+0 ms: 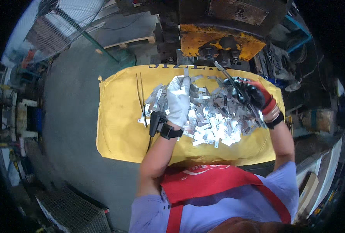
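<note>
My left hand point(179, 97), in a white glove, pinches a small flat metal strip point(186, 72) that sticks up past the fingertips. In my right hand point(252, 93), gloved in black and red, is a long dark pair of tweezers point(223, 70); its tips point up and left toward the machine. Under and between both hands spreads a heap of small shiny metal strips point(215, 126), some with holes. A second pair of tweezers point(143, 103) lies to the left of the heap. Yellow sheeting point(118, 116) with dark print covers the work surface.
Just beyond the sheeting stands a machine with a worn yellow block point(223, 40) and bolts. A wooden pallet point(141, 31) lies at the far left, near a green round stand base point(126, 58). A mesh crate point(77, 211) sits at the lower left.
</note>
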Available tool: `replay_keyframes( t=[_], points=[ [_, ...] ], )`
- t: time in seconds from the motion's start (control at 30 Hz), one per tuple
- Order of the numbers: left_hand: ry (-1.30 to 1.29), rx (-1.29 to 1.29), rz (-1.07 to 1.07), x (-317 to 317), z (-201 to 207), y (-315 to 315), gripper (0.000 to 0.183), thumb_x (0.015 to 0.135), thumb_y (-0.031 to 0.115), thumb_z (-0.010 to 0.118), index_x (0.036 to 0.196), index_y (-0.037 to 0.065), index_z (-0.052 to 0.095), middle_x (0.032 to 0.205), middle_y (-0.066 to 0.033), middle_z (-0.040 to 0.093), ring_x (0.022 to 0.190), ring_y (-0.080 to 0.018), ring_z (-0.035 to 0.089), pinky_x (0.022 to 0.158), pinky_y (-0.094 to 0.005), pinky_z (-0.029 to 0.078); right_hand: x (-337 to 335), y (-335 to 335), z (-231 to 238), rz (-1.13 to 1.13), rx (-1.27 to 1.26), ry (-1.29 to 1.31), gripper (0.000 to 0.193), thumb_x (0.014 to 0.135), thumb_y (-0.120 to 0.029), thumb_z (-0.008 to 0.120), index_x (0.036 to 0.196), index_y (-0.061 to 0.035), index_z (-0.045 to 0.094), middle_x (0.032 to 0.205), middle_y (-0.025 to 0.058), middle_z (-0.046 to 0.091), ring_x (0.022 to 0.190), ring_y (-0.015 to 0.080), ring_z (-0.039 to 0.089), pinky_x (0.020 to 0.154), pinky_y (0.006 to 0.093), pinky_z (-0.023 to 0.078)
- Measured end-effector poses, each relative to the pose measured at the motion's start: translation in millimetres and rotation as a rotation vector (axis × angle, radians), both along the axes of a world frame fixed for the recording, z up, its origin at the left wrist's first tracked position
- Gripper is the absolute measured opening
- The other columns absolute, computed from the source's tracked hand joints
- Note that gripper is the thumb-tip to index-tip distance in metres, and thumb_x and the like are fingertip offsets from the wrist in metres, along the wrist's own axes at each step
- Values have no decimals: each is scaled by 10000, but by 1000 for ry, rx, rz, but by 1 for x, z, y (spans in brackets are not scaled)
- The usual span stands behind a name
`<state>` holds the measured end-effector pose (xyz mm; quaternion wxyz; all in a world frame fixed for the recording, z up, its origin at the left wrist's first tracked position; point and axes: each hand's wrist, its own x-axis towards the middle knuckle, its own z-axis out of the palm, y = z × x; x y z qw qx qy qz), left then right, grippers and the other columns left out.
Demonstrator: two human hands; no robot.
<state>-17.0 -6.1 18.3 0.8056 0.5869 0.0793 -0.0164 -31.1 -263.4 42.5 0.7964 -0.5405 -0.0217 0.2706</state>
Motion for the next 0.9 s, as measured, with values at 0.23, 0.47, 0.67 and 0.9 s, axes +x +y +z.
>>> replay_keyframes(
  t=[0.23, 0.47, 0.67, 0.9],
  points=[
    [3, 101, 9, -22, 5, 4, 166, 888, 169, 561, 931, 14, 603, 778, -34, 630, 629, -74, 576, 532, -194, 449, -36, -16, -8, -34, 133, -27, 490, 901, -320, 485, 1250, 22, 445, 901, 36, 607, 667, 44, 545, 577, 165, 444],
    [-66, -4, 47, 0, -12, -17, 173, 901, 165, 543, 940, 3, 588, 797, -43, 627, 645, -86, 571, 577, -228, 477, -64, -47, -19, -95, 134, -46, 327, 924, -201, 454, 1171, 5, 513, 932, 64, 620, 738, 110, 606, 623, 208, 489],
    [-265, 285, -8, -11, -21, 15, 234, 929, 223, 480, 1019, 29, 573, 805, -52, 622, 697, -118, 596, 628, -227, 495, -109, -35, -19, -172, 110, -107, 409, 927, -259, 429, 1217, 25, 479, 1089, 117, 601, 954, 189, 593, 826, 277, 486],
    [-345, 326, -10, -12, -9, -5, 319, 904, 322, 503, 982, 27, 594, 866, -83, 642, 787, -175, 601, 715, -295, 463, -135, 2, -15, -212, 64, -67, 425, 903, -204, 462, 1228, 69, 441, 1086, 170, 591, 795, 216, 631, 700, 309, 525]
  ],
)
